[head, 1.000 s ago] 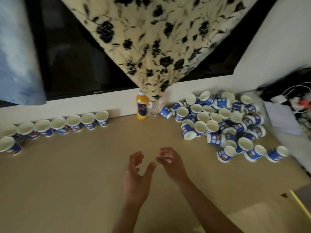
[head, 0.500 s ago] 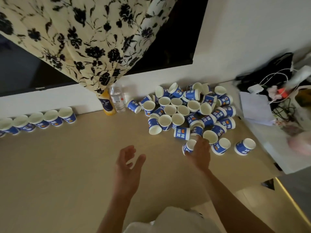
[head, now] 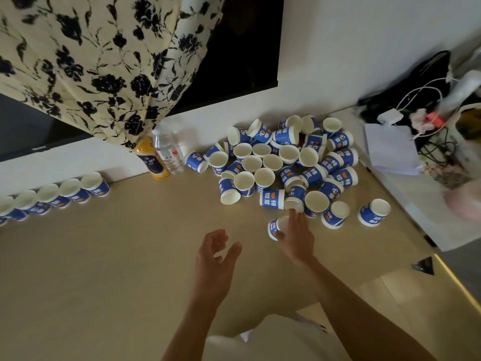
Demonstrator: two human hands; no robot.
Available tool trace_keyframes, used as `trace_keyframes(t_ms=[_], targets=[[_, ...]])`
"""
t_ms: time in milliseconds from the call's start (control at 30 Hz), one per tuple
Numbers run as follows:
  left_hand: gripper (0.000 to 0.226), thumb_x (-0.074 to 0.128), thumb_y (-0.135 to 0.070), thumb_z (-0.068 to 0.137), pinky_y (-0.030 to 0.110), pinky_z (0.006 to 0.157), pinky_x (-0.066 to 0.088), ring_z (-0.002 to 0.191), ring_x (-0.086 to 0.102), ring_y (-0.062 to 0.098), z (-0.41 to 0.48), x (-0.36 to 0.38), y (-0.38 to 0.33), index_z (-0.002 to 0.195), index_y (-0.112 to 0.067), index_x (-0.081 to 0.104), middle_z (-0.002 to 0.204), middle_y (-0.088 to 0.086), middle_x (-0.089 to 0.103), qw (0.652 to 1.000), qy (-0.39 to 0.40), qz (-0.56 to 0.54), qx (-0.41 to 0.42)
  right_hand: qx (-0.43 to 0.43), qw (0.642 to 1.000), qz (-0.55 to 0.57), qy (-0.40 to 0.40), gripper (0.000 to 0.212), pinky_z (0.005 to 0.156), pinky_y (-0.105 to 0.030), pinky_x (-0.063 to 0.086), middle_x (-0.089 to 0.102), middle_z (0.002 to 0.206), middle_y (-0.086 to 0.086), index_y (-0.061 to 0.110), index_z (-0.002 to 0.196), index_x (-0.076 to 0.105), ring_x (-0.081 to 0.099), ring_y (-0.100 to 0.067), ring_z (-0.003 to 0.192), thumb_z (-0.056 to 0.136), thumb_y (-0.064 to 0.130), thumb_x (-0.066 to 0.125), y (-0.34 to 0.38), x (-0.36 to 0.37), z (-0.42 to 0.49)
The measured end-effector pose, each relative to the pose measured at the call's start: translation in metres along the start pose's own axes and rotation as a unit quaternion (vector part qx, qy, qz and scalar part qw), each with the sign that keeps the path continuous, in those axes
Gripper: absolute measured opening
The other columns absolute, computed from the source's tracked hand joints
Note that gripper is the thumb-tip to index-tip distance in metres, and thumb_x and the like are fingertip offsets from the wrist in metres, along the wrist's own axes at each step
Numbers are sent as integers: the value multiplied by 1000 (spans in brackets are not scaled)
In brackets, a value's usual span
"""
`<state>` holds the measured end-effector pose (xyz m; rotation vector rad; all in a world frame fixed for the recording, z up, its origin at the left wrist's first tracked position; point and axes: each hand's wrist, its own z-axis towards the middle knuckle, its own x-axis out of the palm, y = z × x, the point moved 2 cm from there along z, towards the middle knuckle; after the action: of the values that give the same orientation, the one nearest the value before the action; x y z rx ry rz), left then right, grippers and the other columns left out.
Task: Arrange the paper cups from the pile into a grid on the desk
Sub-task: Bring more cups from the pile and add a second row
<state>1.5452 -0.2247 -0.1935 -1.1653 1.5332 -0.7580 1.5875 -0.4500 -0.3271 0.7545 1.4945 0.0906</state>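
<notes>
Paper, thin and printed blue and white, made up everything to be moved. From the head view, the right hand (head: 296,238) lay over one paper cup (head: 273,228) tipped on its side at the near edge of the pile (head: 286,162). Its fingers (head: 291,214) were curled round the cup, thumb on the near side. The left hand (head: 214,261) hovered close by above the desk (head: 104,269), loosely spread and holding nothing. A row of cups (head: 70,190) stood upright along the desk's far left edge. Such a cup would likely be very light and easily crushed, so a gentle hold round its middle, or by the stiffer rolled rim, seemed wisest.
</notes>
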Motion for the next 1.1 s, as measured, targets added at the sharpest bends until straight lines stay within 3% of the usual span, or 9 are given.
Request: trace_keyframes(t_ms=[100,200,333,467,600,700,867,967,1100], targets=[[28,76,-24,87,19,77,48,103,66,9,-1,8,4,113,-22,64,110,-6,69,1000,22,-7,-21,39,984,173,-14,56,83,-42,56,62,114,-2,19,116,49,63,-23,103,73,27,85,5,-15,-11],[27,74,-27,89,8,69,45,99,66,7,0,18,3,113,-19,64,108,-4,69,997,44,-11,-61,71,917,392,0,49,71,-28,57,63,102,-3,16,106,48,68,-20,90,74,6,84,22,-36,-29],[60,69,-56,85,30,88,53,106,65,12,7,31,-2,129,-16,61,117,-2,69,988,90,-29,-119,51,843,534,43,45,68,-18,55,64,102,-4,9,107,49,70,-1,84,78,-10,77,47,-58,-55],[69,71,-67,69,39,89,57,103,70,17,12,41,-19,120,-21,67,108,-2,75,986,86,-93,-108,19,812,577,82,58,79,-28,57,70,106,-5,10,111,51,72,-15,98,66,11,87,63,-67,-73],[42,79,-30,84,21,71,55,96,73,16,12,51,-30,121,-16,64,105,0,75,987,44,-140,-65,-21,839,532,111,70,97,-39,53,70,116,1,20,119,51,67,-18,109,62,31,90,61,-74,-78],[45,81,-23,82,18,72,53,99,69,12,9,51,-31,122,-20,61,109,-4,72,990,26,-136,-40,-55,871,475,112,73,98,-37,50,68,121,7,27,130,49,64,-14,115,69,42,86,37,-85,-60],[48,83,-26,80,22,75,51,100,67,10,4,47,-21,121,-23,59,111,-4,70,992,19,-122,-37,94,951,254,-150,72,90,-35,49,58,120,-4,13,128,50,59,-26,109,70,28,89,-55,-97,8],[49,83,-27,78,25,78,53,101,68,13,2,47,-13,121,-23,61,112,-3,71,992,21,-123,-35,87,987,60,-122,78,90,-40,46,55,123,-14,9,128,48,54,-34,115,67,35,88,-89,-88,39],[51,83,-23,79,23,77,52,103,67,14,1,45,-12,124,-21,59,115,-1,70,991,16,-126,-31,85,993,-81,-31,93,98,-49,48,37,145,-15,20,147,35,42,-37,133,69,34,86,-101,-72,47]])
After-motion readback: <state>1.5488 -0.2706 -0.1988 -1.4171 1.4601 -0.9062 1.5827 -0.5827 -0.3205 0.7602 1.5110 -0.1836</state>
